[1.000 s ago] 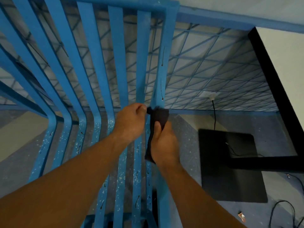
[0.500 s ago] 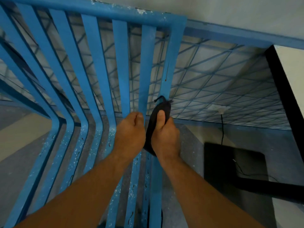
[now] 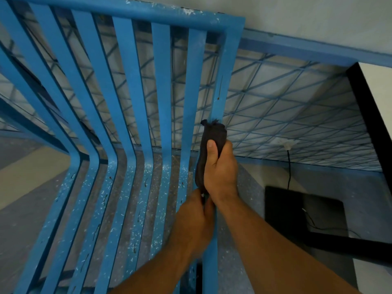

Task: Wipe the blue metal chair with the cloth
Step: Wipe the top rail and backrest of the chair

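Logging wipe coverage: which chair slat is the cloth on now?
The rightmost bar, the frame's outer edge: the right hand grips the dark cloth round it; slats left of it carry none.

The gaps between the slats of the blue metal chair are slim (floor shows through them) and closed above by the top rail. The outermost rail is occupied: the right hand grips the cloth around it, and the left hand holds the cloth's lower end. Right of that rail the space is open down to a black mat and a cable.
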The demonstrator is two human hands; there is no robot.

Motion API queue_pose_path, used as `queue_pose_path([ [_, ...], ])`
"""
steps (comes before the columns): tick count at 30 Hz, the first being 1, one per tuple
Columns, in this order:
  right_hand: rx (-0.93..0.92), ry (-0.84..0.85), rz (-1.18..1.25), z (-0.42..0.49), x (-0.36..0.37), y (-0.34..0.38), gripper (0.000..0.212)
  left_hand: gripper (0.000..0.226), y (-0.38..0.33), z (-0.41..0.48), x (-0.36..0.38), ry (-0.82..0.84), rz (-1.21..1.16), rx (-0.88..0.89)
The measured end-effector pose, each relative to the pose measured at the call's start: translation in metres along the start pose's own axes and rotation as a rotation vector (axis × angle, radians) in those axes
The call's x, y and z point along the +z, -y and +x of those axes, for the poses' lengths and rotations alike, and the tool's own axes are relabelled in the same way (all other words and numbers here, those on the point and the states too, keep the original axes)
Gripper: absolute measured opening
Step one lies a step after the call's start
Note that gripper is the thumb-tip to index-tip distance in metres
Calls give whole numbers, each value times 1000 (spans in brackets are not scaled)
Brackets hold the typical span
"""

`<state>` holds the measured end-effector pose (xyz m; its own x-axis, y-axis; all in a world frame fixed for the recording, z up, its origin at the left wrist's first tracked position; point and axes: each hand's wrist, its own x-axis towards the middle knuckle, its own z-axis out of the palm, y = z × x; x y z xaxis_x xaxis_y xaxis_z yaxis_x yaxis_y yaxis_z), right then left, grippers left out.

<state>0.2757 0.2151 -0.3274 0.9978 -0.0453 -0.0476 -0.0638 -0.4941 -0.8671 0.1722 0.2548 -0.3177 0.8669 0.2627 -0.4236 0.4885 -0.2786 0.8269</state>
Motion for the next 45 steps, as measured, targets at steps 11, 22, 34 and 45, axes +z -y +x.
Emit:
queue_pose_path([
  [11, -160, -61, -30, 15, 3, 1, 43, 37, 17, -7, 23, -63, 139, 29],
  [22, -175, -86, 43, 74, 8, 44, 48, 38, 18, -6, 21, -45, 189, 47],
  [34, -159, -71, 123, 51, -9, 23, 45, 36, 15, -13, 18, 49, 261, 119],
  [45, -139, -61, 141, 59, -12, 30, 34, 41, 1, 14, 11, 87, 267, 72],
])
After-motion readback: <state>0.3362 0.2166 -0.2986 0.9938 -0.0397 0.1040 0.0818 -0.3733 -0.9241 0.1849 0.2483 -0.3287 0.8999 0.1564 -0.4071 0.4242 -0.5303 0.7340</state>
